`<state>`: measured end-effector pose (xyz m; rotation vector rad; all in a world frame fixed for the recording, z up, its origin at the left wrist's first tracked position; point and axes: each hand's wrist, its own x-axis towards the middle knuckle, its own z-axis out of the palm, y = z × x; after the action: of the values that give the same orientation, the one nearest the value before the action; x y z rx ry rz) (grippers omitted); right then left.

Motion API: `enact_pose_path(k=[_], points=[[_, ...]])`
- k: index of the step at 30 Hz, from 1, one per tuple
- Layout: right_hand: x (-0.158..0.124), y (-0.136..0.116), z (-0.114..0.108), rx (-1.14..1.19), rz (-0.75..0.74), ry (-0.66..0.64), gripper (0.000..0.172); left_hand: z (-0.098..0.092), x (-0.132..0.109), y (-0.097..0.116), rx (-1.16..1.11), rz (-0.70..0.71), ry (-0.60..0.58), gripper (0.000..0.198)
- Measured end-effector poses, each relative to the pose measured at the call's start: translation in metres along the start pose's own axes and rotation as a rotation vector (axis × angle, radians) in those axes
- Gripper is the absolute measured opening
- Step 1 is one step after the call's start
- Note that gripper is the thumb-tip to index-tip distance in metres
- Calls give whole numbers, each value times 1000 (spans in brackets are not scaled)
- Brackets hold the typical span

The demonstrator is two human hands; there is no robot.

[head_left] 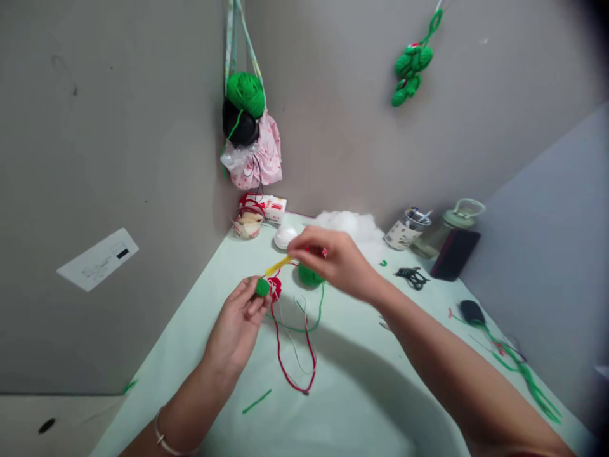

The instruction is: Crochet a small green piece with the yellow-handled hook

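Between the thumb and fingers of the left grip (pixel 235 327), pinched closed, sits a small green yarn piece (pixel 262 287), which could twist or slip because apparently only fingertips hold it. The right grip (pixel 335 257) pinches a yellow tool (pixel 277 265); its end, so near those fingers, could poke them. The green piece lies just below that end, beside a red piece (pixel 275 287). Farther out, loose red yarn (pixel 299 388) and green yarn (pixel 321 303) on the tabletop (pixel 190 330) might tangle where they cross.
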<state>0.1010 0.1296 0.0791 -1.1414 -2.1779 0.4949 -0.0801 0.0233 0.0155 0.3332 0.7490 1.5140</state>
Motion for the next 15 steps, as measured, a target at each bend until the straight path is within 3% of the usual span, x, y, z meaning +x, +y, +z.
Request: enact_pose_path(k=[3,7,11,15], points=[[68,13,2,-177,21,-99,26,0,4,11,-84,6,111,20],[139,26,35,-270,46,-151,21,7,7,22,-173,-42,261,27],[177,31,82,-402,36,-234,22,13,8,26,-202,-80,302,35],[197,28,111,-544,27,-316,37,14,9,25,-224,-106,326,28]])
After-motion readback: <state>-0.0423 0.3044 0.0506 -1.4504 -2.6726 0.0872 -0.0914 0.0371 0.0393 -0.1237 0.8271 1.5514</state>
